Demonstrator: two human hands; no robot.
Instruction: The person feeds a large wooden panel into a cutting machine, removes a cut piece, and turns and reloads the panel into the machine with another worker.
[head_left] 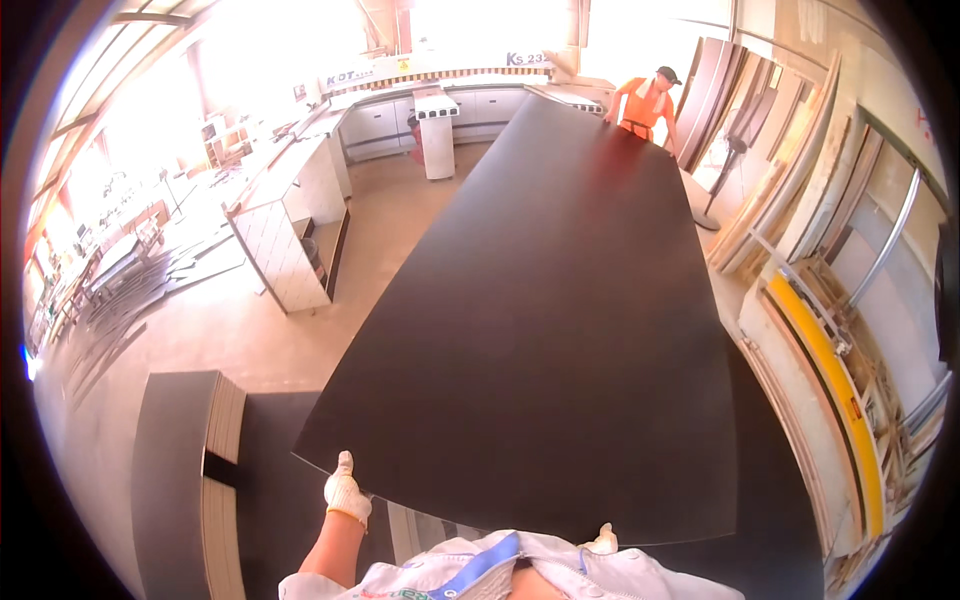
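A large dark panel (540, 330) stretches away from me, its near edge held in both my hands. Toward the near left corner, my gloved left hand (346, 490) is closed on that edge, thumb on top. My right hand (602, 540), also gloved, grips the same edge farther right; most of it is hidden by my light shirt and the panel. At the far end a co-worker (645, 105) in orange with a dark cap has hands at the panel's far right edge.
Stacked dark boards (180, 470) with pale edges stand at the near left, other dark sheets beneath the panel. A large white machine (480, 110) spans the back. A white cabinet (280, 250) stands left. Along the right wall lean boards and a yellow beam (835, 400). Strips (150, 280) litter the left floor.
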